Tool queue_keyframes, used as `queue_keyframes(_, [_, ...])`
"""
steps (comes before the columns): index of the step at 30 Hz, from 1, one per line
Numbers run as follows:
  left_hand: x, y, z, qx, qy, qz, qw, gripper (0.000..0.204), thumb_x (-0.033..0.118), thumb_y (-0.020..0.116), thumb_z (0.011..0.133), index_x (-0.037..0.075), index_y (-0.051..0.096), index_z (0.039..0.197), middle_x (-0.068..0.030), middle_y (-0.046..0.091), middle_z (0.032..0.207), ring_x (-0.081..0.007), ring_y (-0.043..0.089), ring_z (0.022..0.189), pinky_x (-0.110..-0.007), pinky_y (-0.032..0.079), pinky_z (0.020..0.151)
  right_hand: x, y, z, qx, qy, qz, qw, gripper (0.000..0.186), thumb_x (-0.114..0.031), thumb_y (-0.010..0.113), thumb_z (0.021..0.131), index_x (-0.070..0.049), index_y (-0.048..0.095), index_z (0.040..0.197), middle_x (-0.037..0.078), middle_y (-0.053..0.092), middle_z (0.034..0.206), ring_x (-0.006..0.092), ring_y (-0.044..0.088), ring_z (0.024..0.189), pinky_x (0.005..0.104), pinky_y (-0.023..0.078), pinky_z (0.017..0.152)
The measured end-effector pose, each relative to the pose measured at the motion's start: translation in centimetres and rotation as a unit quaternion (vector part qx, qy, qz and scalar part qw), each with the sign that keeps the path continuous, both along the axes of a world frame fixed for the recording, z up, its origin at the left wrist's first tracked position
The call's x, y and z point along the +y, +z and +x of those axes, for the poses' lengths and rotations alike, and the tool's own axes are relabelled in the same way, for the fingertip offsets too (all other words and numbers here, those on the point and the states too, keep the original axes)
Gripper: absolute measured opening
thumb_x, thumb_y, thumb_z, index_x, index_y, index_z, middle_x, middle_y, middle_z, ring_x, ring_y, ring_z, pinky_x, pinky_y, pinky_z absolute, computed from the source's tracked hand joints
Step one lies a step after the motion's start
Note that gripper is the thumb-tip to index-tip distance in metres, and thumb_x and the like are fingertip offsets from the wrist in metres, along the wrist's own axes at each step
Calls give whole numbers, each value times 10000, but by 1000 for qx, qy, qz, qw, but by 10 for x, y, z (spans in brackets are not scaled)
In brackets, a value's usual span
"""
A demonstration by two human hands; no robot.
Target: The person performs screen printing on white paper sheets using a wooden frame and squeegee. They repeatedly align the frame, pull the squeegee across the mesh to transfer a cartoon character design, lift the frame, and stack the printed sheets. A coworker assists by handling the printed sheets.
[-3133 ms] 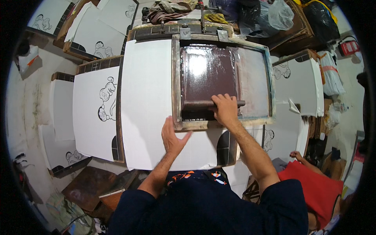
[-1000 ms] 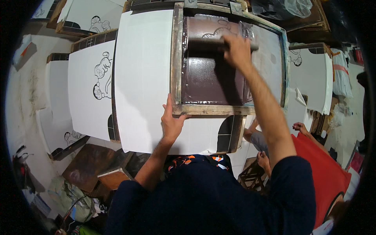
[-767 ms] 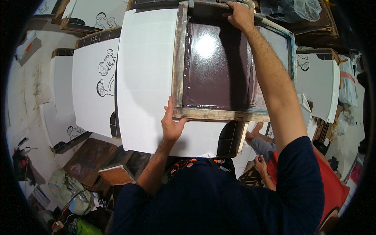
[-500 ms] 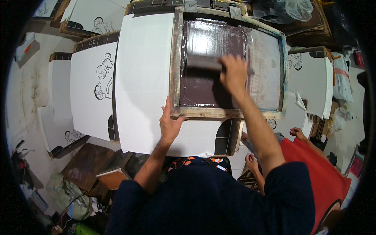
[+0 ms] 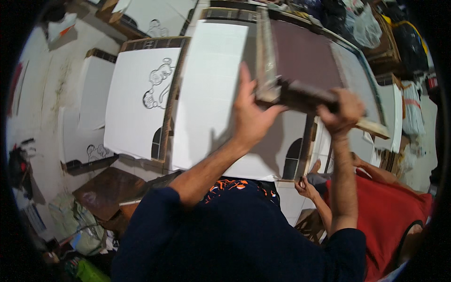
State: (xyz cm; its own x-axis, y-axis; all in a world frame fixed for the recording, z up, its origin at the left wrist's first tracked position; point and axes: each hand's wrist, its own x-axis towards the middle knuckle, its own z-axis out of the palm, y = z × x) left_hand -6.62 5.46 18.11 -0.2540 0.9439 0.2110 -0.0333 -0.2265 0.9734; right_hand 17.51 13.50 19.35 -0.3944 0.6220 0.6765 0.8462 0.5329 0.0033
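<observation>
On the floor at your lower left lies a crumpled, pale green sack [image 5: 77,221]; its contents cannot be made out. Your left hand [image 5: 253,120] is spread, thumb apart from fingers, against the near left corner of a worn wooden frame [image 5: 266,51]. Your right hand [image 5: 346,110], slightly blurred, is wrapped around the right end of a dark, ink-stained squeegee [image 5: 305,95], which lies across the frame's near edge. The frame tilts above a white sheet [image 5: 211,84], holding a dull maroon panel [image 5: 307,51] with a paler strip [image 5: 353,70] to its right. Farther off, top right, sit a clear plastic bag [image 5: 367,32] and a black bag [image 5: 408,46], contents unclear.
</observation>
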Motion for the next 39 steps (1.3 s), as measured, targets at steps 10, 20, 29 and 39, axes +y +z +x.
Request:
queue_keyframes(10, [6, -189, -276, 230, 235, -211, 921, 668, 302, 762, 920, -48, 511, 1431, -254, 629, 1339, -435, 583, 1242, -489, 455, 1077, 161, 170, 20, 31, -42, -97, 994, 541, -475, 748, 933, 1, 721, 1189, 142, 756, 1035, 209, 714, 945, 335, 539, 860])
queue_keyframes(20, [-225, -357, -340, 516, 82, -615, 590, 1260, 321, 893, 788, 154, 8, 1669, -307, 40, 1686, -502, 141, 1542, -664, 258, 1191, 306, 275, 81, -22, -20, -138, 990, 573, -433, 537, 1062, -3, 594, 1438, 150, 608, 1451, 210, 560, 1339, 341, 398, 1147])
queue_keyframes(29, [-251, -362, -353, 606, 53, -490, 624, 1081, 100, 746, 848, 197, 59, 1678, -257, 77, 1700, -503, 144, 1545, -695, 282, 1170, 319, 268, 38, 200, 98, -147, 964, 409, -438, 635, 1015, -37, 647, 1093, 45, 499, 979, 164, 448, 911, 334, 328, 811])
queue_keyframes(39, [-244, -310, -351, 630, 19, -469, 619, 967, 98, 684, 886, 264, 146, 1673, -266, 204, 1668, -503, 248, 1511, -702, 386, 1108, 281, 259, 0, 274, 157, -146, 938, 408, -409, 753, 952, -25, 726, 814, 13, 557, 632, 141, 407, 503, 324, 320, 472])
